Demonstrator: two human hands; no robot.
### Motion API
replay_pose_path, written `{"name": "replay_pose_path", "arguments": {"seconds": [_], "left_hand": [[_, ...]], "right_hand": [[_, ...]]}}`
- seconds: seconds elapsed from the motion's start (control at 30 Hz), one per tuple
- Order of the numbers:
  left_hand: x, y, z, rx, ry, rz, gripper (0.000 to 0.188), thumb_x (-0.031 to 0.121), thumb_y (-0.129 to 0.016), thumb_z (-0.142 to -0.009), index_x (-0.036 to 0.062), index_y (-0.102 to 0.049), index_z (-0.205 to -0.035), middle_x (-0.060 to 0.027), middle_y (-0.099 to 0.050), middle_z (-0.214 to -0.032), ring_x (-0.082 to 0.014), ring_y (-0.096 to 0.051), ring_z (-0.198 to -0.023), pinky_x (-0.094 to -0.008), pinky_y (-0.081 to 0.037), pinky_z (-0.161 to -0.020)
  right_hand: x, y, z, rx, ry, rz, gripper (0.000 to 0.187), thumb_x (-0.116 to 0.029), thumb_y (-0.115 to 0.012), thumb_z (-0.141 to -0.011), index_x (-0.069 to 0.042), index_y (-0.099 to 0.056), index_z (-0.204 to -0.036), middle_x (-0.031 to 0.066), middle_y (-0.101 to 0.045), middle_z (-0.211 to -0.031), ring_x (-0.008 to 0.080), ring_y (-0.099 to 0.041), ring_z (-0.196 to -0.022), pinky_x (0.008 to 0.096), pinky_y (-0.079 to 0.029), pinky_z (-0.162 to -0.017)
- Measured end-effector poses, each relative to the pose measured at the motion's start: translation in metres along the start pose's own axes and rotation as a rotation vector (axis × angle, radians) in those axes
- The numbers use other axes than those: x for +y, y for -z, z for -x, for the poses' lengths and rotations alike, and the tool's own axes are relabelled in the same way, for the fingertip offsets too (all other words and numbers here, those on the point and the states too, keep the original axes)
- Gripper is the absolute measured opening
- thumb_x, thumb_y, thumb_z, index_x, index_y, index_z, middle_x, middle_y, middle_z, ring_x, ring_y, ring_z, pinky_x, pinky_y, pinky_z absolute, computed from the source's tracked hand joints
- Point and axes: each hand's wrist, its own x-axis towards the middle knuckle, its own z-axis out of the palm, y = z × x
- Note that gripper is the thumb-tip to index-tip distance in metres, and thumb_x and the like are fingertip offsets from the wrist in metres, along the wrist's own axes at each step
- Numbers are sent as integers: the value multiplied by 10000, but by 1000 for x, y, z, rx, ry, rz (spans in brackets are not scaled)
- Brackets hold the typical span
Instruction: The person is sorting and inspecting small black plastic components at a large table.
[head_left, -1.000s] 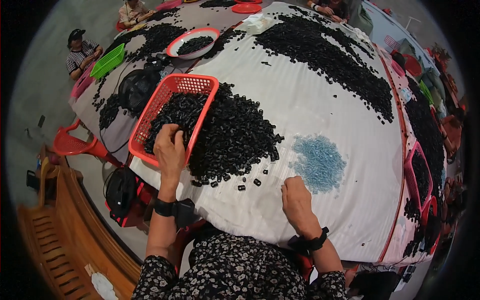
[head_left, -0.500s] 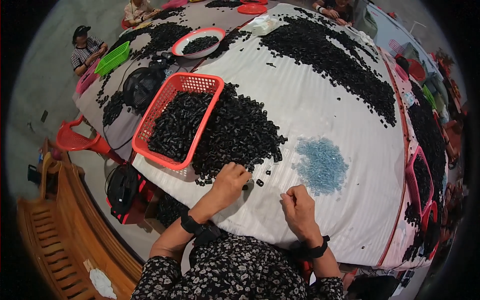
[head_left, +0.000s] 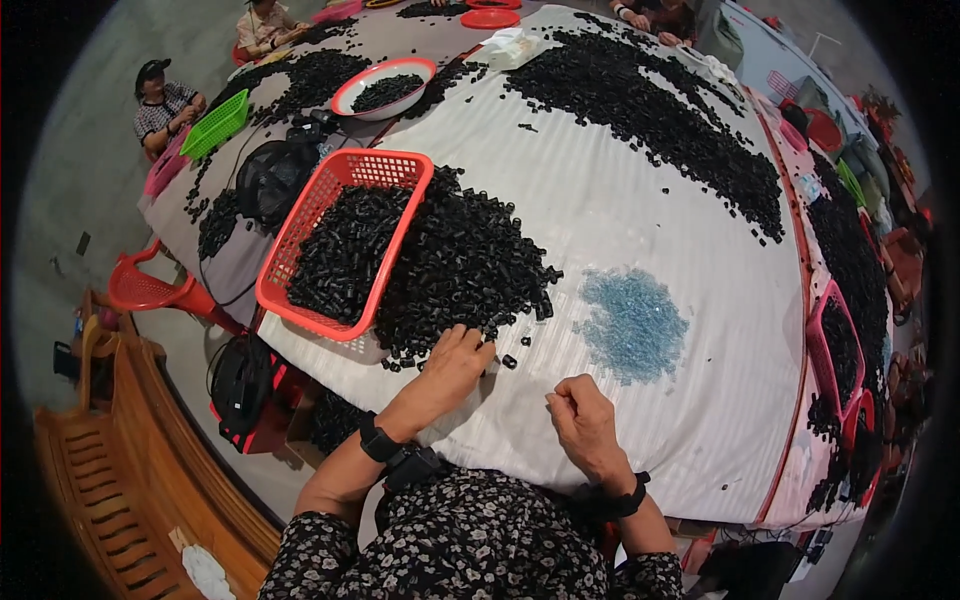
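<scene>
At the near edge of a heap of small black plastic parts (head_left: 465, 260), my left hand (head_left: 452, 368) rests with bent fingers pressed together. Its fingertips point down into the parts, and whatever they grip is hidden. My right hand (head_left: 584, 418) is closed in a pinch over the white cloth, thumb against the curled forefinger. Anything between those fingers is too small to make out. Just beyond it lies a flat pile of small clear-bluish pieces (head_left: 636, 325). A few loose black parts (head_left: 510, 361) sit between my hands.
A red plastic basket (head_left: 421, 185) of black parts stands against the heap's left side. Farther off are a red-rimmed white basin (head_left: 425, 82), a green basket (head_left: 216, 123) and a long black spread (head_left: 640, 110). A wooden bench (head_left: 150, 440) is at left. Several people sit around the table.
The whole picture has shifted slightly, with the table's things now a little farther left. Both hands keep nearly the same pose and place over the cloth.
</scene>
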Motion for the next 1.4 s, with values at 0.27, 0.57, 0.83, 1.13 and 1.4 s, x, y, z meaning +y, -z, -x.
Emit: {"name": "replay_pose_path", "arguments": {"seconds": [0.27,0.57,0.83,1.13,1.4], "left_hand": [[14,0,-25,7,-78,45,180,-54,-542,-680,29,-585,-834,-90,-503,-805,-253,-474,-792,-341,-399,-715],[14,-31,-54,19,-112,42,133,-37,-538,-695,9,-576,-814,-123,-524,-810,-279,-494,-792,-357,-412,-718],[5,-21,-53,142,-31,146,153,-39,-554,-704,14,-579,-846,-116,-537,-809,-279,-506,-761,-369,-428,-714],[14,-15,-17,-16,-130,152,157,-29,-561,-710,28,-594,-853,-95,-539,-855,-280,-493,-786,-347,-431,-719],[23,21,-22,-117,294,1038,160,65,-593,-839,-10,-638,-973,-60,-631,-831,-106,-591,-719,-233,-467,-613]], "right_hand": [[0,-1,2,15,29,8,125,-14,-643,-791,-15,-532,-848,109,-522,-751,232,-550,-595,329,-439,-524],[-7,2,2,55,35,-33,75,-15,-618,-804,2,-548,-823,99,-518,-731,193,-531,-584,299,-434,-541],[-2,0,4,16,19,-27,100,-21,-637,-799,-5,-548,-842,104,-530,-738,209,-564,-600,304,-454,-536],[-1,-1,4,7,7,-44,105,-26,-642,-804,-16,-560,-869,108,-542,-765,218,-580,-616,299,-469,-544],[-8,12,4,32,-97,-222,117,-34,-628,-829,-6,-569,-926,58,-546,-780,126,-562,-630,261,-464,-556]]}}
